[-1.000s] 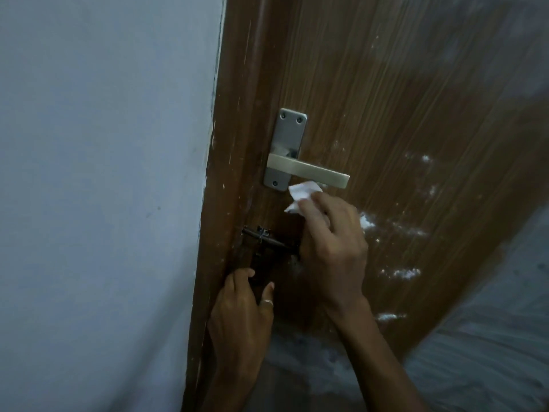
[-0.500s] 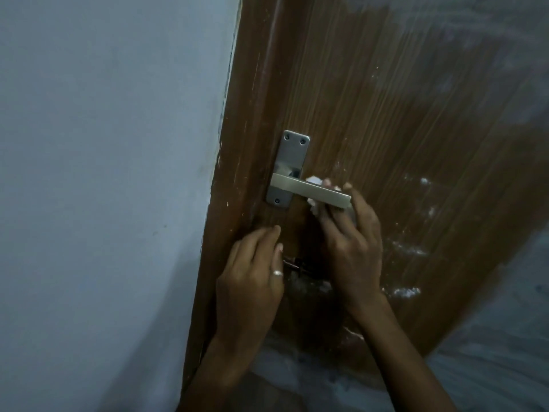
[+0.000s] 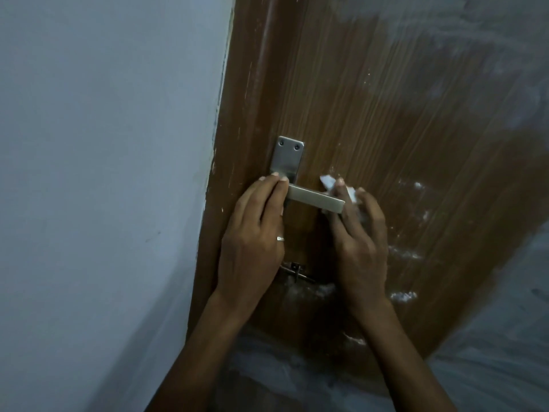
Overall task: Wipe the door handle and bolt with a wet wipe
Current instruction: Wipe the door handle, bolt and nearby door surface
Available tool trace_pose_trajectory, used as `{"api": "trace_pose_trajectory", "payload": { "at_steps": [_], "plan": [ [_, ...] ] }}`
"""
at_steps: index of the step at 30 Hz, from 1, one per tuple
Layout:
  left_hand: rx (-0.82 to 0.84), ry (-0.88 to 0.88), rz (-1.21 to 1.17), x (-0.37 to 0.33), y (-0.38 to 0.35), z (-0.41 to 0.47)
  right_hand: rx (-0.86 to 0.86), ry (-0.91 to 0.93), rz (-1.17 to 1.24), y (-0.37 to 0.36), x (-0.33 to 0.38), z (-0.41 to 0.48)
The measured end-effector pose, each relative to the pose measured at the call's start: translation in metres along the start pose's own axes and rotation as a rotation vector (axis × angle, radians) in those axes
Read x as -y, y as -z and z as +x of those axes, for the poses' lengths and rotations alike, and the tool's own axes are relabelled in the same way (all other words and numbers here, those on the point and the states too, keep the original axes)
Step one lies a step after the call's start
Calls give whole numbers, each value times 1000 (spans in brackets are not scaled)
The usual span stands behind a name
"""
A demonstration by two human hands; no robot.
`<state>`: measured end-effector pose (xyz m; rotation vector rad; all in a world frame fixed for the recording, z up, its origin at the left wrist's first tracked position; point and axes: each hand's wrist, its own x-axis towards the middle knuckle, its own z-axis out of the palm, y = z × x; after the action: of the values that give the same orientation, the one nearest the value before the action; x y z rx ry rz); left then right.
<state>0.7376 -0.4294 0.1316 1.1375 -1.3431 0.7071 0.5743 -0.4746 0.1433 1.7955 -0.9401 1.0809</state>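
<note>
Both forearms reached up from the near edge toward the far side, backs of the hands facing the camera. The left hand point(image 3: 252, 233) lay flat with its fingers extended and close together, fingertips resting at the inner end of the door handle point(image 3: 315, 200), a ring point(image 3: 280, 239) on one finger. The right hand point(image 3: 361, 242) curled its fingers in a closed grip around a wet wipe point(image 3: 329, 182), pressed behind the handle's free end.
</note>
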Motion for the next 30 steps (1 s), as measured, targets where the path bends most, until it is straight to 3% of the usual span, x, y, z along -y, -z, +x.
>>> {"api": "trace_pose_trajectory", "payload": {
  "at_steps": [3,8,14,20,23,30],
  "plan": [
    [19,-12,1,-1,-6,3,-33,105,24,-13,19,7],
    [45,-35,-53,4,-4,9,204,265,-15,-17,11,-36],
    [74,14,-75,5,-1,10,60,22,4,3,11,11],
    [56,-32,-53,6,2,11,418,239,-67,-7,28,-20],
    [70,-23,-67,6,3,10,430,252,-139,-1,13,-32],
    [67,14,-60,3,1,8,341,56,-94,1,18,25]
  ]
}}
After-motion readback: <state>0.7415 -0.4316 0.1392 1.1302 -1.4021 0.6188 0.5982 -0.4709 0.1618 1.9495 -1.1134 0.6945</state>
